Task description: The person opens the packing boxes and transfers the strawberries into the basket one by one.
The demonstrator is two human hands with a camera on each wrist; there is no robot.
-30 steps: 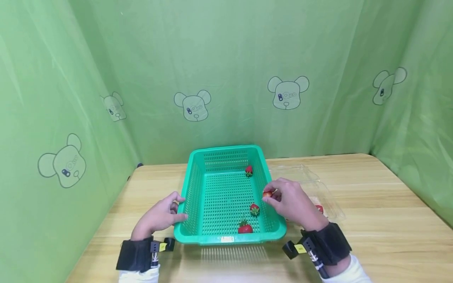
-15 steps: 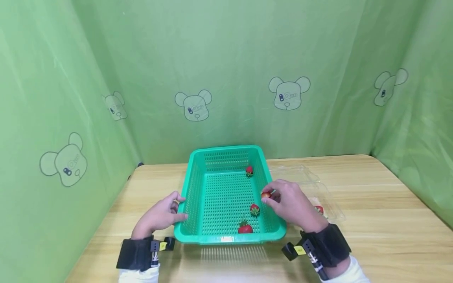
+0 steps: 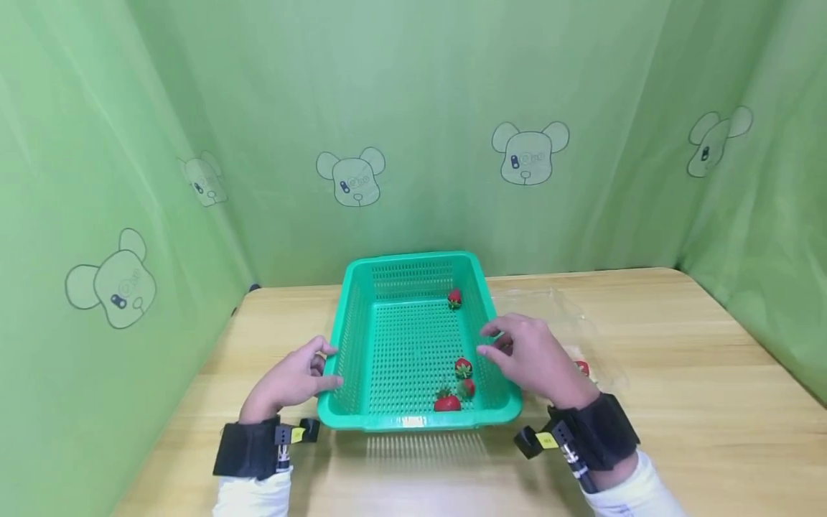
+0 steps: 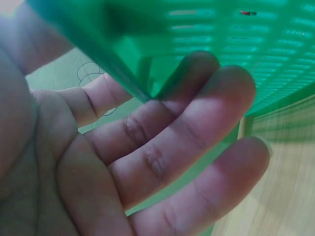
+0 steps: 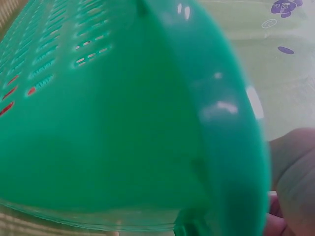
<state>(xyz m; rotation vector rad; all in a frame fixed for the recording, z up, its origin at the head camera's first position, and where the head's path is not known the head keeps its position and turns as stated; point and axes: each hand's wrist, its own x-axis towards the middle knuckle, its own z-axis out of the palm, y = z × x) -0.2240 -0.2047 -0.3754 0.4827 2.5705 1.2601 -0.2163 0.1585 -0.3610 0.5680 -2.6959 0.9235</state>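
A green plastic basket [image 3: 416, 422] with perforated sides stands on the table, holding several red strawberries [image 3: 447, 403] with leafy tops, most of them near its front right. My left hand [image 3: 293, 377] grips the basket's left rim, thumb over the edge; the left wrist view shows the other fingers [image 4: 172, 132] underneath and outside. Over the right rim hovers my right hand [image 3: 533, 355], thumb and fingertips apart with nothing between them. Mostly the basket's outer wall fills the right wrist view, with part of the right hand [image 5: 298, 172] at its edge.
A clear plastic box [image 3: 604, 359] lies to the right of the basket, partly hidden by the right hand, with a strawberry [image 3: 582, 368] in it. Green curtains [image 3: 426, 143] surround the wooden table [image 3: 698, 359] at the back and sides.
The strawberry that my right hand pinched is released and now lies in the basket's front right. The right hand's fingers have spread; the left hand keeps its grip. The view has tilted slightly.
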